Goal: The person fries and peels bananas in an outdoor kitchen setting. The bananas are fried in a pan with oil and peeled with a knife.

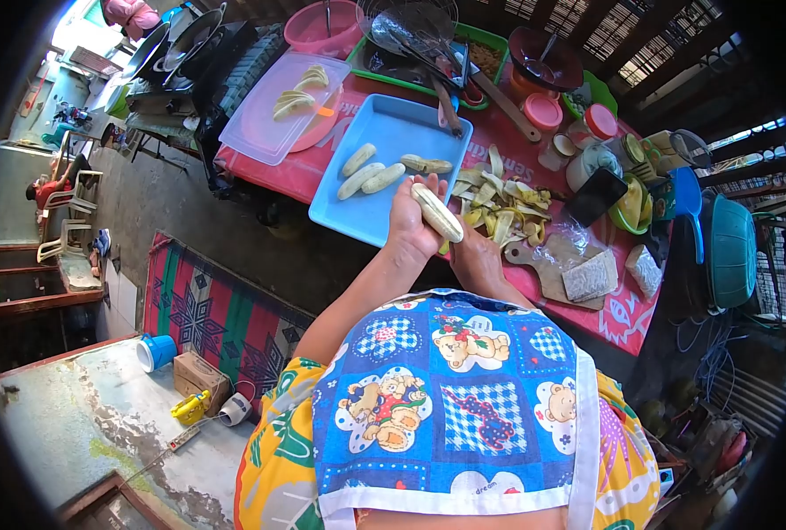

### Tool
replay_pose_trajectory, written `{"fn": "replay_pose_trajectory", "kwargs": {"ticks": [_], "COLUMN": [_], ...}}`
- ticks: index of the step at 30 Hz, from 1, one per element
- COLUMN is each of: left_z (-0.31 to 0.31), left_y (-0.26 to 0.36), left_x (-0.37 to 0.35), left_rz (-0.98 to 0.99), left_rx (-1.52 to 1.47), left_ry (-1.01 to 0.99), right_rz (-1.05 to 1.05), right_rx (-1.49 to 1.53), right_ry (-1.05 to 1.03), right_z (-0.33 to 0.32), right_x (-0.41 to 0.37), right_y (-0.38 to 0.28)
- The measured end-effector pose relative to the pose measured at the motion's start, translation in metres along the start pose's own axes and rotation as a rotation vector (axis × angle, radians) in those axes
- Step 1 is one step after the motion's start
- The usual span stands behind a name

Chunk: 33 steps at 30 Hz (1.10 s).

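Note:
My left hand point(410, 223) is closed around a peeled banana point(437, 213), palm up, above the near right edge of a blue tray point(344, 229). My right hand point(476, 256) is close beside the banana's near end, with its fingers mostly hidden. Several peeled bananas point(360, 181) lie in the tray. To the right of the tray is a heap of banana peels point(503, 203). At the left, fanned banana slices point(294, 105) rest on a translucent plastic sheet or lid point(256, 124).
On the red-covered table point(618, 320) are a wooden board point(543, 263), a wrapped pale block point(590, 276), a dark phone-like object point(597, 196) and lidded jars point(543, 112). Utensils lie across a green tray point(384, 75) at the back. A stove point(207, 57) stands left.

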<state>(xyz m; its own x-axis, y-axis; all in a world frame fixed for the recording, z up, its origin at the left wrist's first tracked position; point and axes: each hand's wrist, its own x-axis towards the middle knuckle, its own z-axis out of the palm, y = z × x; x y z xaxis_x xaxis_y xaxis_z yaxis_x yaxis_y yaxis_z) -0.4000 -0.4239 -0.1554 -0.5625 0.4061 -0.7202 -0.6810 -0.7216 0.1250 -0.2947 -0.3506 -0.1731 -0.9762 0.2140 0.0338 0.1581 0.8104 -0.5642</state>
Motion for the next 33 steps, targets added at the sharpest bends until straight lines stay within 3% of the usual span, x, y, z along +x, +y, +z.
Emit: {"fn": "replay_pose_trajectory", "kwargs": {"ticks": [14, 17, 19, 22, 23, 33], "left_z": [0.001, -0.004, -0.007, 0.001, -0.007, 0.000], "left_y": [-0.006, 0.006, 0.025, 0.037, 0.042, 0.023], "left_x": [-0.002, 0.011, 0.017, 0.016, 0.023, 0.016], "left_rz": [0.021, 0.023, 0.014, 0.068, -0.015, -0.017], "left_rx": [0.101, 0.024, -0.031, -0.166, -0.253, -0.128], "left_ry": [0.057, 0.036, -0.104, -0.102, -0.164, -0.191], "right_rz": [0.042, 0.082, 0.040, 0.035, 0.031, -0.064], "right_rx": [0.067, -0.028, -0.086, -0.059, -0.011, 0.040], "right_ry": [-0.034, -0.147, -0.162, -0.152, -0.073, -0.003], "right_z": [0.003, -0.010, -0.026, -0.040, -0.040, -0.044], "right_x": [0.006, 0.003, -0.009, -0.029, -0.033, -0.029], "right_y": [0.002, 0.003, 0.004, 0.014, 0.016, 0.001]}}
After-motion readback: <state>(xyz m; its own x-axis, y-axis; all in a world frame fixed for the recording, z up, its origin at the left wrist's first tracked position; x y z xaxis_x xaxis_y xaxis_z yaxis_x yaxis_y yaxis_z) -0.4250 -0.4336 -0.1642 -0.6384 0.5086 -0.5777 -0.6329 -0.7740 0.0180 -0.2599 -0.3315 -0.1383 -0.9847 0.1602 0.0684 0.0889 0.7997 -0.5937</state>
